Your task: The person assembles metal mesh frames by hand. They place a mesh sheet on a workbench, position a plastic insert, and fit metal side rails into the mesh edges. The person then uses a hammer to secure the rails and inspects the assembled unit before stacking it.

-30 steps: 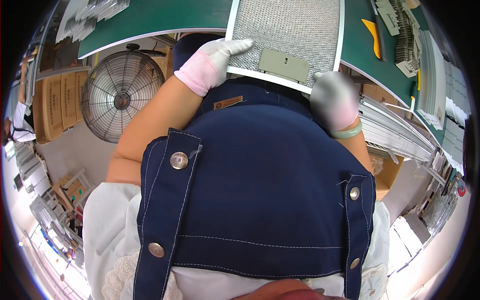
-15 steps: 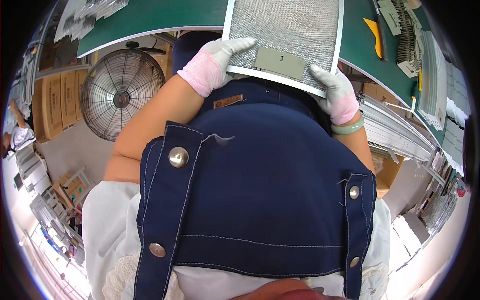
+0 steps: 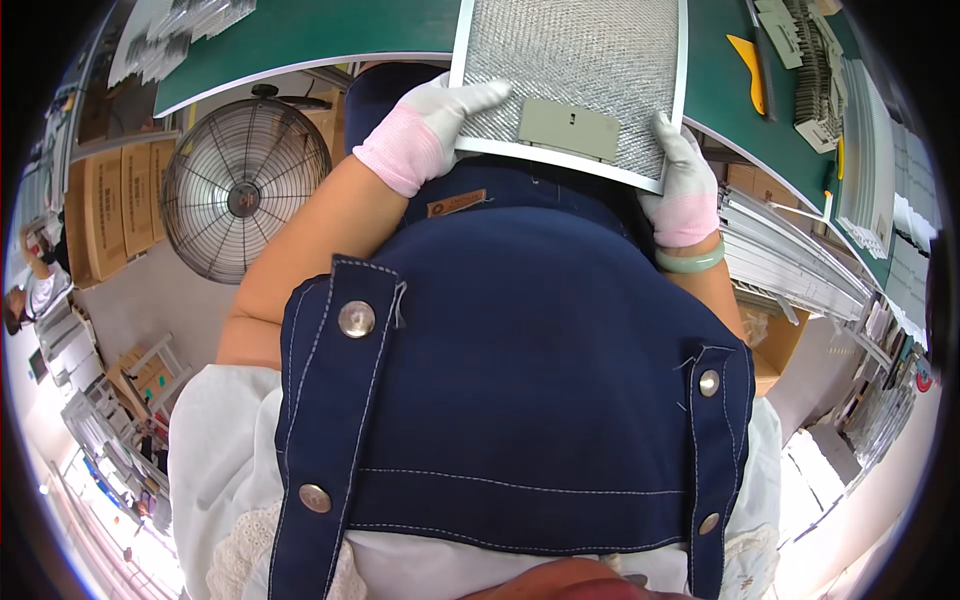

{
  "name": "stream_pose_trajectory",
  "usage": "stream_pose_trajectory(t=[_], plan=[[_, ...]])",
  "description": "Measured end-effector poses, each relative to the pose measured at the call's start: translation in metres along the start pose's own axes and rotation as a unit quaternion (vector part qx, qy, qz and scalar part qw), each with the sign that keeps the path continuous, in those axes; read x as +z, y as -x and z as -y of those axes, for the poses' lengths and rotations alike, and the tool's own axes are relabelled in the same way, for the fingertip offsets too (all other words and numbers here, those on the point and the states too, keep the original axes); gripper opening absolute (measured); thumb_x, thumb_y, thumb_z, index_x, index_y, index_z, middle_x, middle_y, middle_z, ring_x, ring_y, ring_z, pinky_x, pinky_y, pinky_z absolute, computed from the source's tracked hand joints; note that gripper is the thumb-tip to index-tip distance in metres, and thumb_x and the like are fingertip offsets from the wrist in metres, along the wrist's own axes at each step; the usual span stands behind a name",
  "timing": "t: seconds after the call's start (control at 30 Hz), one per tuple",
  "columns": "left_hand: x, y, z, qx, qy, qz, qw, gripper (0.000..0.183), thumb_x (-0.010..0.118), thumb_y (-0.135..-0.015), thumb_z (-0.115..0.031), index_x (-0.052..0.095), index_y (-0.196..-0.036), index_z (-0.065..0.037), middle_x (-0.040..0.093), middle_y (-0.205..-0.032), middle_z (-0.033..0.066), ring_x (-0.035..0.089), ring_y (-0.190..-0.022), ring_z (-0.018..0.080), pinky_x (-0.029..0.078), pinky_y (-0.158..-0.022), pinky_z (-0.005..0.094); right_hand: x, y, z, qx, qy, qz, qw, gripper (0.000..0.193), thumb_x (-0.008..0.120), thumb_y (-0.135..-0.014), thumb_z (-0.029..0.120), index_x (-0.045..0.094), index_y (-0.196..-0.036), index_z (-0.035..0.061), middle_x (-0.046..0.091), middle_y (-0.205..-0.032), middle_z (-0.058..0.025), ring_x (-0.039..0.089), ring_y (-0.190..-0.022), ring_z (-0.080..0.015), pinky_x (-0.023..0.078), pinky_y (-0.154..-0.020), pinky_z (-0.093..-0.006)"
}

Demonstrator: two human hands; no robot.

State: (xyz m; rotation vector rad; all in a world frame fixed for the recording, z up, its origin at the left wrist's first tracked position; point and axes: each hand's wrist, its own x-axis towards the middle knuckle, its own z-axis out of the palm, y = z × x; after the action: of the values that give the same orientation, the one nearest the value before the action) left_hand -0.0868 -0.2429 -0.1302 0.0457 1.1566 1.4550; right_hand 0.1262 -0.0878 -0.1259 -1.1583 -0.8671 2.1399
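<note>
A framed metal mesh filter (image 3: 580,50) is held in front of me, its near end over my lap and its far part over the green table. Near its front edge sits a grey-green plastic plate (image 3: 568,130) with a small dark slot. My left hand (image 3: 440,115), in a white glove with a pink cuff, grips the left side of the frame, thumb on top of the mesh. My right hand (image 3: 682,185), gloved the same way, is at the right front corner with its thumb along the frame's edge. Its other fingers are hidden.
The green table (image 3: 320,35) carries thin metal pieces (image 3: 185,30) at left. At right lie a yellow scraper (image 3: 748,75) and a row of grey-green plastic plates (image 3: 815,75). A large fan (image 3: 245,195) stands left, beside cardboard boxes (image 3: 120,205).
My right thumb has moved off the plastic plate toward the frame's right edge. The filter has shifted slightly, and the plate now sits a little farther right in view.
</note>
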Motion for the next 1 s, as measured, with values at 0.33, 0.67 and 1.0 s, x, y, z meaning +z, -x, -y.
stream_pose_trajectory(t=[0.33,0.67,1.0], plan=[[-0.013,-0.004,-0.008,-0.003,-0.201,0.154,0.967,0.031,0.061,-0.097,-0.02,0.065,-0.115,0.005,0.069,-0.111,0.0109,0.065,-0.103,0.0162,0.052,-0.093,0.0296,-0.011,-0.003,0.014,0.086,0.02,0.106,0.99,0.027,0.057,-0.095,0.008,0.058,-0.119,-0.003,0.066,-0.109,-0.014,0.066,-0.101,-0.0229,0.056,-0.089,-0.0354],[-0.011,0.037,-0.007,0.029,-0.263,0.06,0.963,0.045,0.065,-0.094,-0.031,0.061,-0.123,0.002,0.068,-0.112,0.0073,0.063,-0.101,0.0132,0.049,-0.092,0.0273,-0.01,0.04,0.027,0.219,0.188,0.104,0.952,0.037,0.057,-0.098,0.03,0.057,-0.126,0.0066,0.066,-0.116,-0.0091,0.065,-0.105,-0.0218,0.055,-0.091,-0.0404],[-0.015,0.036,0.003,0.082,-0.163,0.064,0.981,0.041,0.061,-0.098,-0.026,0.055,-0.123,0.006,0.064,-0.114,0.0106,0.063,-0.104,0.0153,0.05,-0.095,0.0312,-0.014,0.034,0.009,0.087,0.146,0.141,0.975,0.032,0.059,-0.096,0.013,0.058,-0.122,-0.0054,0.066,-0.115,-0.0126,0.064,-0.103,-0.0183,0.049,-0.094,-0.0313]])
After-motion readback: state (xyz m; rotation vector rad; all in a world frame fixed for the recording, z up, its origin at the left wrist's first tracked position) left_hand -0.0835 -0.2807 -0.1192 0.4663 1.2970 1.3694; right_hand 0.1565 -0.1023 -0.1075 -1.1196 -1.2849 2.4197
